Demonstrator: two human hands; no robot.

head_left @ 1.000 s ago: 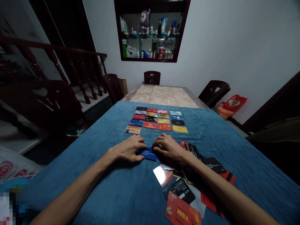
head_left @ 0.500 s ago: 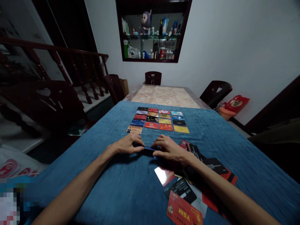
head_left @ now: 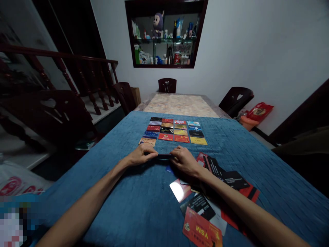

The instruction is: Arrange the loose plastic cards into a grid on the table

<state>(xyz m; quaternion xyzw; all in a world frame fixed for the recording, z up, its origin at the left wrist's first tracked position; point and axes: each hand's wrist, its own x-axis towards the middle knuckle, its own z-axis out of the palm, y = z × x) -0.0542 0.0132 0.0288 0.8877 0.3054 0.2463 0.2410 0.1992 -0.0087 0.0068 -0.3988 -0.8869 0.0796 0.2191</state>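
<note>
Blue cloth [head_left: 120, 202] is spread beneath the card rows [head_left: 180, 132]; just nearer than these, a card [head_left: 164, 156] is pinched edge-on between left hand [head_left: 142, 155] and right hand [head_left: 185, 161]. Two-handed positioning seems in hand; a steady hold seems called for next.

"What is spread over the table [head_left: 183, 103]?"
"A blue cloth [head_left: 120, 209], ending just beyond rows of cards [head_left: 180, 131] laid four across."
"And nearer than those rows?"
"A pile of loose cards [head_left: 203, 206], overlapping, reaching past their right side."
</note>
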